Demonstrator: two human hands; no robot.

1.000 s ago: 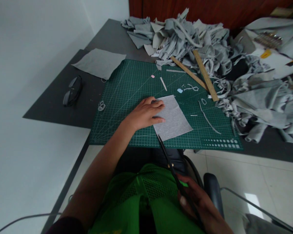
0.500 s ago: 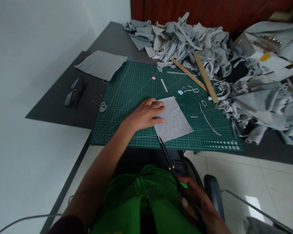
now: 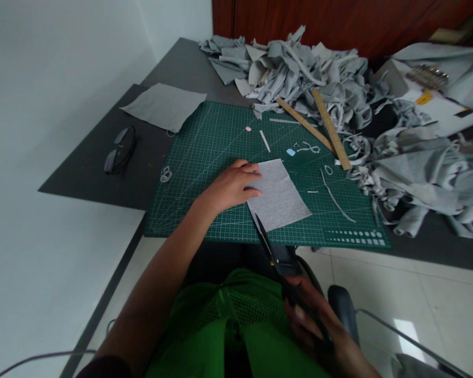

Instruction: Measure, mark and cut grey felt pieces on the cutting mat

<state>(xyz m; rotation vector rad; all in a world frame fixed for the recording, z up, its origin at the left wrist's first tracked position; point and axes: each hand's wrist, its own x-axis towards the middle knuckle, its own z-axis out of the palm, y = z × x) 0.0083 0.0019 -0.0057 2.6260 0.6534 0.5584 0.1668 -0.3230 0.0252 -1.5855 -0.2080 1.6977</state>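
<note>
My left hand (image 3: 230,186) lies flat on the left edge of a grey fabric rectangle (image 3: 281,197), pressing it onto the green cutting mat (image 3: 205,157). My right hand (image 3: 315,323) grips black scissors (image 3: 273,257) low over my lap, in front of the table edge. The scissor tips point up at the fabric's near left corner and touch or nearly touch it. The blades look nearly closed.
A big heap of grey fabric scraps (image 3: 338,89) fills the table's back and right. Two wooden rulers (image 3: 323,128) lie at the mat's far right. A grey fabric square (image 3: 163,105) and dark glasses (image 3: 120,149) lie left of the mat. Thin offcuts dot the mat.
The scissors have slid a little forward toward the fabric's near corner, and my right hand rose with them. My left hand stays on the fabric.
</note>
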